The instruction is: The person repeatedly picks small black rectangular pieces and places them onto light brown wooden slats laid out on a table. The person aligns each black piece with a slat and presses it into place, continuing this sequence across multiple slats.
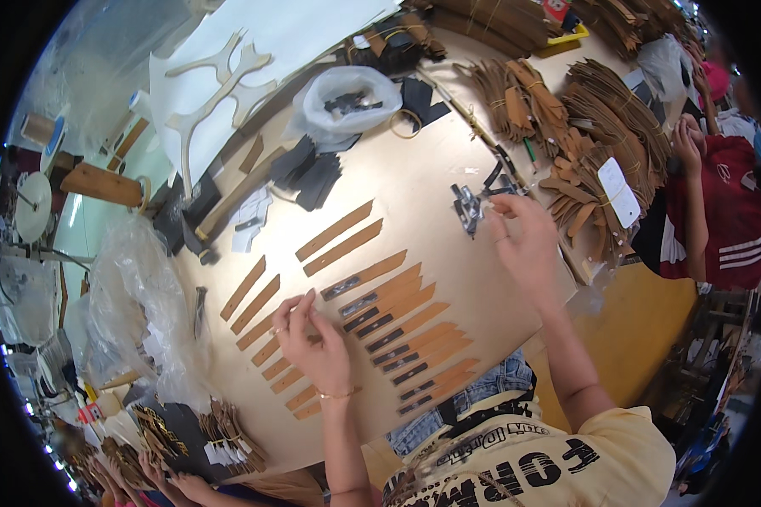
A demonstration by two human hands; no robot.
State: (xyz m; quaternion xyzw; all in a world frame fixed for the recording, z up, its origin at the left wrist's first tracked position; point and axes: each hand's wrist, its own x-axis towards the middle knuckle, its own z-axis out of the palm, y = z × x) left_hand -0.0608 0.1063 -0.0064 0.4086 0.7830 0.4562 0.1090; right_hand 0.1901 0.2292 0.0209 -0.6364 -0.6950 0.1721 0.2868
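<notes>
My left hand (317, 348) is over a column of brown leather strips (271, 370), its fingers loosely bent and apart, with nothing visible in them. My right hand (528, 245) is at a small pile of shiny dark pieces (466, 208). Its thumb and fingers come together at the pile's edge; whatever they hold is too small to make out. Between my hands, a row of brown strips (427, 340) lies side by side, with dark pieces (386, 339) on their left ends. Two plain strips (340, 243) lie farther off.
Black pieces (306, 173), a hammer (237, 198) and a plastic bag with dark bits (347, 100) lie across the far side. Bundled brown strips (604, 110) crowd the right. Clear plastic (139, 304) lies left. People sit at right and lower left.
</notes>
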